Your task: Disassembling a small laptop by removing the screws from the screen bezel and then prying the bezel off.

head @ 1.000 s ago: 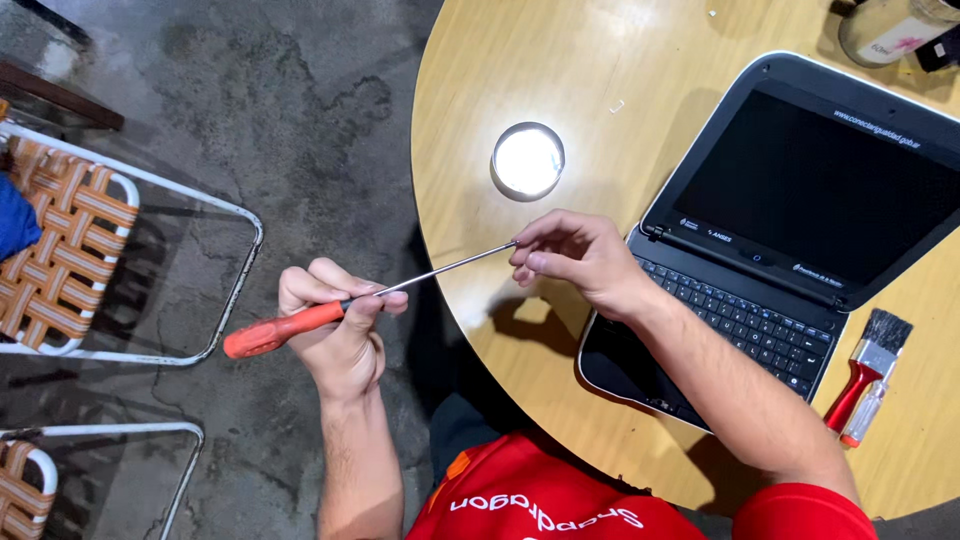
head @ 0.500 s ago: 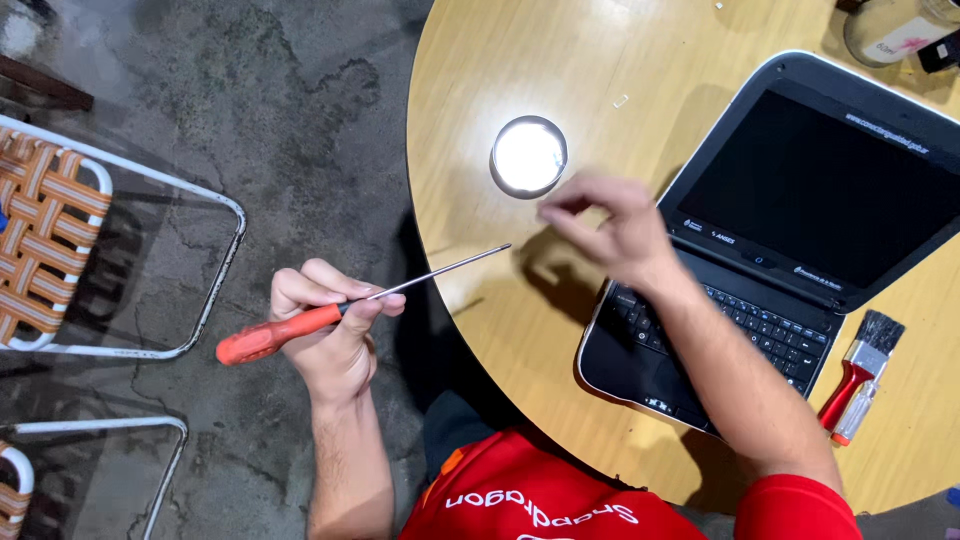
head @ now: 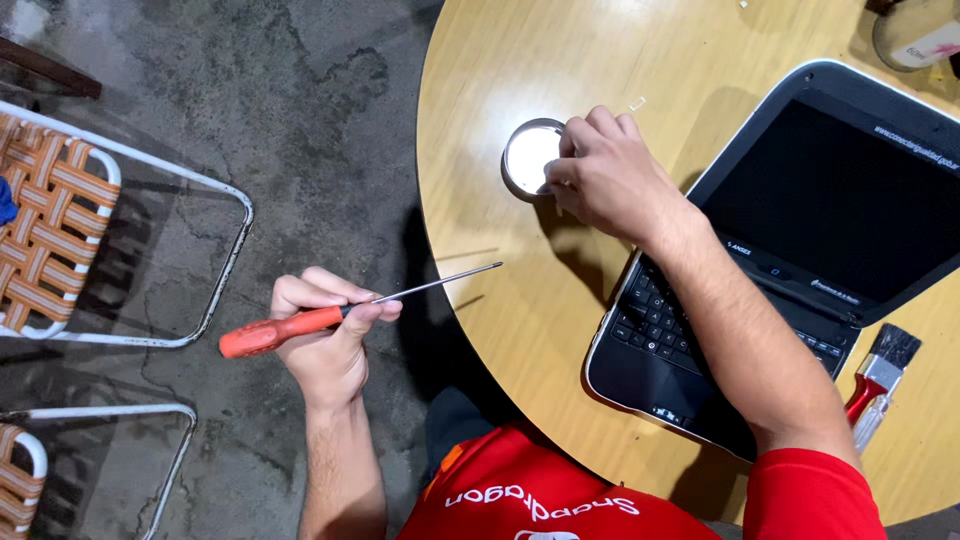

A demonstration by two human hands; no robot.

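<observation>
My left hand (head: 330,340) grips a screwdriver (head: 300,325) with an orange-red handle; its thin metal shaft points right, the tip just over the edge of the round wooden table (head: 490,230). My right hand (head: 605,175) reaches over the table with fingertips pinched at the right rim of a small round white lid or dish (head: 528,158). Whether anything tiny is between those fingers cannot be made out. An open black laptop (head: 800,250) lies on the table under my right forearm.
A paintbrush (head: 878,375) with a red handle lies right of the laptop. A jar (head: 915,35) stands at the table's top right. Woven orange-and-white folding chairs (head: 50,230) with white metal frames stand on the concrete floor at left.
My right hand left the screwdriver's tip and moved up over the table to the small white dish. My left hand kept the screwdriver nearly still.
</observation>
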